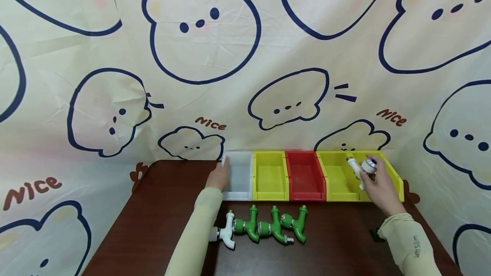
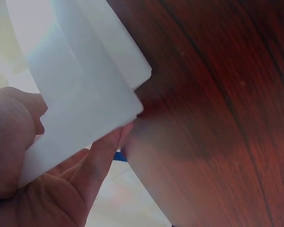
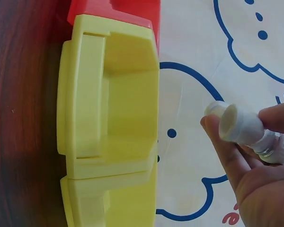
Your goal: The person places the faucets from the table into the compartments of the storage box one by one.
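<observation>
In the head view, my left hand grips the left wall of a white bin at the left end of a row. Its thumb and fingers lie on either side of that bin wall in the left wrist view. Above the yellow bins at the right end, my right hand holds a white tap. The tap's open round end points out past the fingers in the right wrist view. Part of the tap is hidden by the hand.
A yellow bin, a red bin and two yellow bins continue the row. In front lie a white tap and three green taps on the dark wooden table. A patterned cloth hangs behind.
</observation>
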Action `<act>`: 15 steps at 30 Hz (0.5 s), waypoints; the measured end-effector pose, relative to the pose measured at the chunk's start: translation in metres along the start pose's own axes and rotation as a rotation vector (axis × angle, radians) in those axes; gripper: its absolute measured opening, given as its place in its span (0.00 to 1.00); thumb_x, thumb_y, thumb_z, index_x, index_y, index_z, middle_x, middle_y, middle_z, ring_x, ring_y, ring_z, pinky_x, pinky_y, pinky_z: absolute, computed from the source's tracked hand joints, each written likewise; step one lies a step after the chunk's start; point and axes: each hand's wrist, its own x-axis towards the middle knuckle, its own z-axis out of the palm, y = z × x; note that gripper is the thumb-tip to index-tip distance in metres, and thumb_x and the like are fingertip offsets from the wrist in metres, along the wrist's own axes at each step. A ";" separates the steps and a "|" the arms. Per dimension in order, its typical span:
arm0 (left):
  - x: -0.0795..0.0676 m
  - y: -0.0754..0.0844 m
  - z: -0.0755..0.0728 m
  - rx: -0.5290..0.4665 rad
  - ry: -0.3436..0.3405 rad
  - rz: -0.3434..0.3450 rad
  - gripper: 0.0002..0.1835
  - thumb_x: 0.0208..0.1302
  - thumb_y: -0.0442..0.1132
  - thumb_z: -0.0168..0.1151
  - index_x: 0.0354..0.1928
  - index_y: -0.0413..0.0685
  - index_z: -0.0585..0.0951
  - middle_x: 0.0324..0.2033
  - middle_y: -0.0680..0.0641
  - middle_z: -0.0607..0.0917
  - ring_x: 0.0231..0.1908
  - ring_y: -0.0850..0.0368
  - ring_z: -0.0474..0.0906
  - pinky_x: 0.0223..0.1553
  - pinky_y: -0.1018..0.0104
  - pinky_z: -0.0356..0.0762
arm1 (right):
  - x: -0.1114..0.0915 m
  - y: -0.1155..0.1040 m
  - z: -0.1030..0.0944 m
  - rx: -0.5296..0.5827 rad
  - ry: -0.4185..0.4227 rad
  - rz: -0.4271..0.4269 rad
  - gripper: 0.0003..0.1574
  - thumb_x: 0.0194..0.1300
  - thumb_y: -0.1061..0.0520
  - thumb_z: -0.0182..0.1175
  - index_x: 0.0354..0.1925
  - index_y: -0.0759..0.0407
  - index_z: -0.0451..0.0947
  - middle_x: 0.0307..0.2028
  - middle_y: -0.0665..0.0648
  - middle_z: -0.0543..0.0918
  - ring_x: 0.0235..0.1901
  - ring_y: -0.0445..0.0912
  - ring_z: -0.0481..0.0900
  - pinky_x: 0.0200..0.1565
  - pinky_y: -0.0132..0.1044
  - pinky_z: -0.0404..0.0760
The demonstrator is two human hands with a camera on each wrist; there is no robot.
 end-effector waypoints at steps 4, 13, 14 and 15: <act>-0.002 -0.001 0.000 -0.008 0.003 -0.008 0.45 0.69 0.23 0.60 0.83 0.49 0.54 0.71 0.27 0.67 0.28 0.45 0.77 0.39 0.49 0.80 | 0.002 0.002 0.000 0.030 -0.011 0.008 0.37 0.80 0.64 0.48 0.78 0.69 0.45 0.67 0.79 0.67 0.58 0.69 0.74 0.39 0.13 0.68; 0.004 -0.004 0.004 0.013 0.006 0.015 0.45 0.67 0.25 0.63 0.83 0.48 0.55 0.69 0.27 0.69 0.28 0.46 0.77 0.39 0.51 0.81 | 0.002 0.007 -0.005 0.004 0.016 0.044 0.38 0.80 0.58 0.51 0.79 0.65 0.48 0.63 0.79 0.67 0.53 0.69 0.77 0.35 0.19 0.73; 0.005 -0.005 0.004 0.015 0.005 0.010 0.45 0.68 0.25 0.63 0.83 0.49 0.55 0.69 0.28 0.69 0.28 0.46 0.77 0.40 0.51 0.81 | 0.002 0.007 -0.005 0.004 0.014 0.046 0.39 0.81 0.57 0.51 0.79 0.65 0.48 0.63 0.79 0.67 0.54 0.69 0.77 0.35 0.18 0.73; 0.005 -0.005 0.004 0.017 0.007 0.007 0.45 0.68 0.25 0.63 0.83 0.49 0.55 0.69 0.28 0.69 0.28 0.47 0.76 0.40 0.51 0.81 | 0.003 0.007 -0.006 0.002 0.013 0.052 0.39 0.81 0.55 0.51 0.79 0.65 0.48 0.63 0.79 0.67 0.54 0.69 0.76 0.35 0.17 0.72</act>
